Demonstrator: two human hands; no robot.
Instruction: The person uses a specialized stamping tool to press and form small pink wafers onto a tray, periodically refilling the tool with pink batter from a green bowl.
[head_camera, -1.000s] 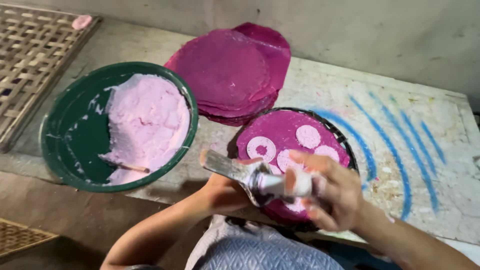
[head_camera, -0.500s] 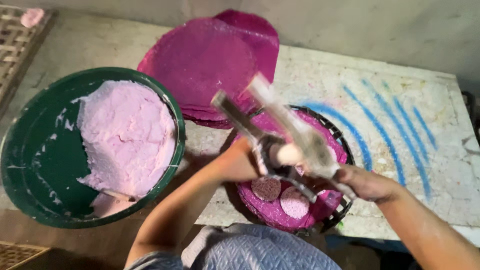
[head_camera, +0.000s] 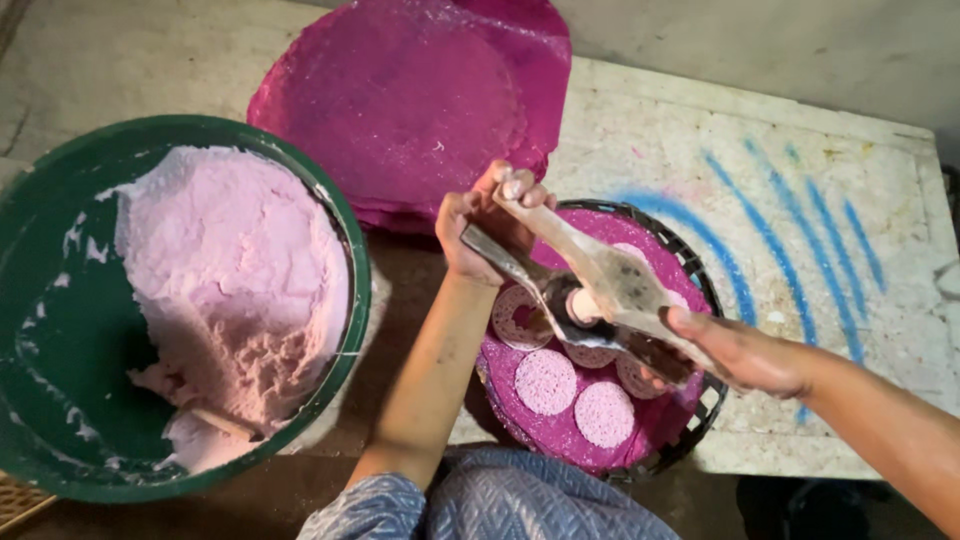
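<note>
Both hands close on a hinged metal press (head_camera: 600, 300) held over the black basket (head_camera: 712, 400): the left hand (head_camera: 485, 225) grips the far ends of its two handles, the right hand (head_camera: 745, 350) clasps the near end, with a lump of pink dough at the hinge. Good practice, as judged here, is to squeeze steadily and keep the press over a bare patch of the magenta liner, since pink discs (head_camera: 545, 382) already lie directly beneath the hands. Left of the left hand stands a green tub (head_camera: 60, 340) of pink dough (head_camera: 235, 280); beyond both hands lies a stack of magenta sheets (head_camera: 400, 100) on the stone slab (head_camera: 860, 330).
</note>
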